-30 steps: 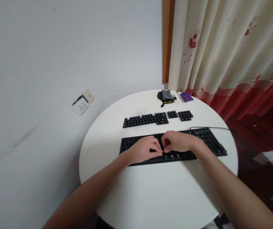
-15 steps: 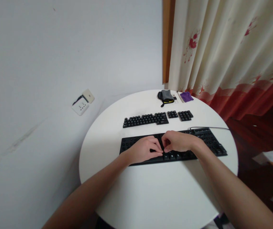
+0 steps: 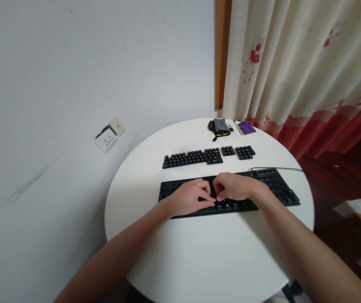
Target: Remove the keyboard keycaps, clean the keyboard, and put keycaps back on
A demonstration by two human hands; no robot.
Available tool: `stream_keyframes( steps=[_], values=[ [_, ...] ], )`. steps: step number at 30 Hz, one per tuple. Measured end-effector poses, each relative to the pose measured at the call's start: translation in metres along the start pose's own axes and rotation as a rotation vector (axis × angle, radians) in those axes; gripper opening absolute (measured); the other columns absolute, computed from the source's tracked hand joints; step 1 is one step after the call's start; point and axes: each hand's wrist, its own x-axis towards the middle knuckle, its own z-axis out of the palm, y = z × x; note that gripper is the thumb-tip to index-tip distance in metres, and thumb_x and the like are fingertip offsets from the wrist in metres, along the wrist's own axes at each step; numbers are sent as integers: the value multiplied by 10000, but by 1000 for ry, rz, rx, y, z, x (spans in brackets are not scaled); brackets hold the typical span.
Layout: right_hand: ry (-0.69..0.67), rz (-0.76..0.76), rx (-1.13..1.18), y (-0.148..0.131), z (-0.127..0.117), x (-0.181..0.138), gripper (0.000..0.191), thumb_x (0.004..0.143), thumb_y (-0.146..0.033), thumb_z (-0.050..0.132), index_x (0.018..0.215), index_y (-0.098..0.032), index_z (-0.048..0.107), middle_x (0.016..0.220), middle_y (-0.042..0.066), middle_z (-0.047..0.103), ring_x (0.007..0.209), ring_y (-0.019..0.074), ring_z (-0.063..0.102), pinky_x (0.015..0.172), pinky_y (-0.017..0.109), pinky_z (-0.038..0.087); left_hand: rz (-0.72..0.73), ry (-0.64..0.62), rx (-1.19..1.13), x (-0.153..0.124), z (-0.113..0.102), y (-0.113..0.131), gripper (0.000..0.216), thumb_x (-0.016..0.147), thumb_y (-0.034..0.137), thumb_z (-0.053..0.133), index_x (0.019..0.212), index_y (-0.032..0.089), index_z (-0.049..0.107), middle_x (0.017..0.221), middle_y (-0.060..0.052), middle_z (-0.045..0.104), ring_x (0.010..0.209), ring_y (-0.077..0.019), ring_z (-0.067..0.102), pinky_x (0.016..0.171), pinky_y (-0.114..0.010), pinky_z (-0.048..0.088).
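Observation:
A black keyboard [image 3: 275, 185] lies on the round white table, many of its keycaps gone and a few left along its front row. Over its middle, my left hand [image 3: 194, 195] and my right hand [image 3: 232, 186] meet almost fingertip to fingertip. Both have their fingers bent and pinched together at the front rows. Whatever sits between the fingertips is too small and hidden to name. Behind the keyboard, loose black keycaps [image 3: 193, 157] stand in tidy rows, with smaller groups of keycaps [image 3: 228, 151] to their right.
At the table's [image 3: 205, 256] far edge lie a grey and black pouch [image 3: 220, 126], a purple cloth [image 3: 246, 127] and a thin stick-like tool [image 3: 238, 128]. The keyboard's cable [image 3: 281, 169] runs off right. A wall with a socket [image 3: 107, 140] borders the left, a curtain [image 3: 294, 75] the right.
Almost nothing differs. Both hands stay at the same spot on the keyboard, with only a tiny shift of the fingers.

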Motion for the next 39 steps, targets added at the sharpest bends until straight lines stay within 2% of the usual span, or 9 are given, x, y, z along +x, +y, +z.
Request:
stream_keyframes(
  steps=[6, 12, 19, 26, 33, 39],
  values=[
    [11, 14, -82, -5, 0, 2, 94, 692, -190, 736, 735, -182, 653, 686, 10, 660, 643, 150, 585, 539, 238, 349, -30, -24, 48, 1, -1, 3, 184, 900, 379, 660, 929, 254, 793, 896, -22, 641, 845, -151, 579, 750, -257, 438],
    [21, 1, -66, -3, 1, 2, 90, 694, -201, 735, 744, -184, 662, 690, 10, 662, 654, 154, 591, 546, 240, 351, -43, -7, 15, 0, 0, 2, 179, 892, 370, 672, 924, 242, 793, 889, -21, 645, 856, -151, 584, 761, -254, 441],
    [-6, -51, -18, 2, -2, 0, 95, 720, -227, 727, 791, -182, 683, 710, 11, 671, 667, 157, 596, 567, 244, 368, 36, 4, 5, 1, 1, -3, 197, 923, 344, 631, 949, 216, 780, 912, -39, 676, 858, -154, 609, 795, -269, 458],
    [-17, -143, 63, 12, -3, 2, 120, 794, -244, 644, 853, -164, 712, 756, 29, 698, 695, 166, 601, 610, 256, 405, 48, 124, 62, 1, -3, -4, 258, 983, 289, 505, 996, 198, 746, 888, -62, 699, 864, -177, 616, 828, -308, 476],
    [-20, -106, 59, 10, -3, 2, 120, 754, -261, 697, 827, -167, 709, 740, 24, 700, 682, 162, 609, 589, 250, 397, 107, 72, 63, 2, -1, -5, 214, 921, 189, 555, 1029, 205, 739, 888, -50, 699, 842, -170, 615, 836, -307, 474],
    [-10, -87, 32, 6, -3, 1, 96, 706, -210, 718, 793, -171, 704, 712, 12, 690, 672, 157, 607, 576, 243, 383, 95, 28, 25, 2, 1, -8, 194, 895, 190, 603, 975, 240, 773, 909, -37, 696, 843, -156, 617, 821, -286, 476]
  ],
)
